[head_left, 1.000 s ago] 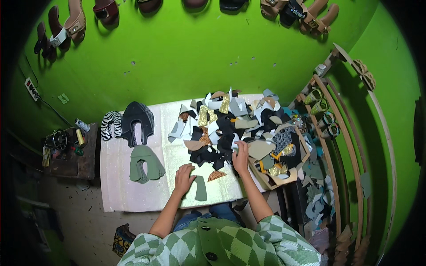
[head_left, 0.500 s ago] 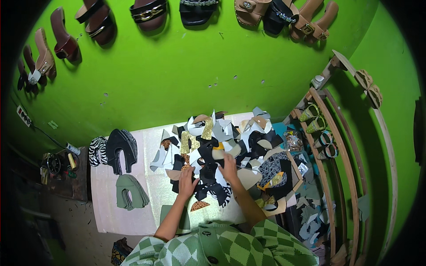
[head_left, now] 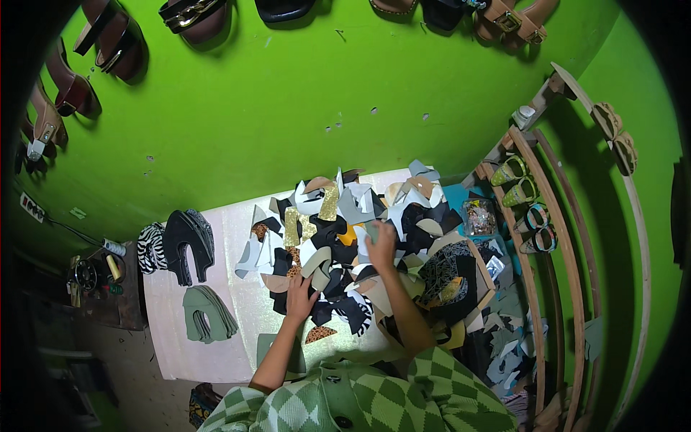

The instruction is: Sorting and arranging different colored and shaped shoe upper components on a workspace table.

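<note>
A loose heap of cut material scraps [head_left: 345, 237] in black, white, grey, tan, gold glitter and animal prints covers the middle of the table. My left hand [head_left: 299, 299] rests at the heap's near left edge, fingers stretched out and apart. Just beyond its fingertips lies a curved grey-beige piece [head_left: 317, 265]; I cannot tell whether they touch it. My right hand [head_left: 381, 248] is over the middle of the heap, fingers apart, beside a small yellow piece [head_left: 348, 236]. Near my left wrist sits a leopard-print half-round scrap [head_left: 320, 334].
Stacked green U-shaped pieces [head_left: 207, 315], black U-shaped pieces [head_left: 188, 248] and zebra-print pieces [head_left: 151, 248] lie on the table's left. A wooden rack [head_left: 551, 237] with sandals stands at the right, near a clear container [head_left: 479, 216]. Sandals [head_left: 119, 43] hang on the green wall.
My right hand has moved away from me and slightly right. The curved grey-beige piece now lies farther left, near my left fingertips. The whole view has shifted slightly.
</note>
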Demonstrator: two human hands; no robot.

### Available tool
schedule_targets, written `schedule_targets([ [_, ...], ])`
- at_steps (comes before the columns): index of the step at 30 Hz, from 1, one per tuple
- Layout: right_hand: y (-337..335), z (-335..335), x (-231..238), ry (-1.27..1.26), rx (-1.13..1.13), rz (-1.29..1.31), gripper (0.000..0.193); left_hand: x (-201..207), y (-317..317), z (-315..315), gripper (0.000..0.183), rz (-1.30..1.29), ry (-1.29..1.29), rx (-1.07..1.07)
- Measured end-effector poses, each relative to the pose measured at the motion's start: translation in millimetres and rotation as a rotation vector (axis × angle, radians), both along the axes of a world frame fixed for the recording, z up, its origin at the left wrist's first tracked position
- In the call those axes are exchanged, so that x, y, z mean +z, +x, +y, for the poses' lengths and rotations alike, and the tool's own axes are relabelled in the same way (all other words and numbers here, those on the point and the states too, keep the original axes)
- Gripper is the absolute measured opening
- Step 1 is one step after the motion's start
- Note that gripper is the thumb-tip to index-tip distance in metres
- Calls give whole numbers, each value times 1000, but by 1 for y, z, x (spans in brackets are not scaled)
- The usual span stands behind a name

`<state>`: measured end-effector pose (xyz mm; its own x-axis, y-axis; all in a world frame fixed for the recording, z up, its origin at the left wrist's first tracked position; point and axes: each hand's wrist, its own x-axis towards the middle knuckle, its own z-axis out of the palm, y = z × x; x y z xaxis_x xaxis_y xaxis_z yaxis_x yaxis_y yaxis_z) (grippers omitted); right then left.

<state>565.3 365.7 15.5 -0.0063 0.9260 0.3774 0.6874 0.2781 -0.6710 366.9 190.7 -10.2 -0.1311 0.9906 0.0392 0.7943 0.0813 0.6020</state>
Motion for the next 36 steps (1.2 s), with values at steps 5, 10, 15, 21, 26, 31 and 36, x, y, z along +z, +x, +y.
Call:
schedule_targets([
  [5, 34, 40, -37, -356, 125, 203, 22, 2, -1, 1, 43, -129, 36, 11],
  [10, 39, 29, 13, -565, 238, 643, 19, 2, -17, -5, 32, -159, 149, 183],
  [15, 15, -9, 58, -720, 673, 507, 18, 28, -16, 9, 30, -681, 188, 246],
  [21, -38, -79, 35, -587, 816, 288, 15, 70, -27, -4, 34, -1047, -37, 23],
  [26, -74, -138, 35, -596, 782, 257, 16, 66, -65, -57, 34, -1032, -87, 76],
  [31, -104, -184, 16, -1120, 915, 520, 36, 38, -106, -109, 27, -950, -74, 167],
  [36, -117, -217, -27, -1118, 935, 528, 33, 2, -118, -143, 22, -921, -119, 241],
])
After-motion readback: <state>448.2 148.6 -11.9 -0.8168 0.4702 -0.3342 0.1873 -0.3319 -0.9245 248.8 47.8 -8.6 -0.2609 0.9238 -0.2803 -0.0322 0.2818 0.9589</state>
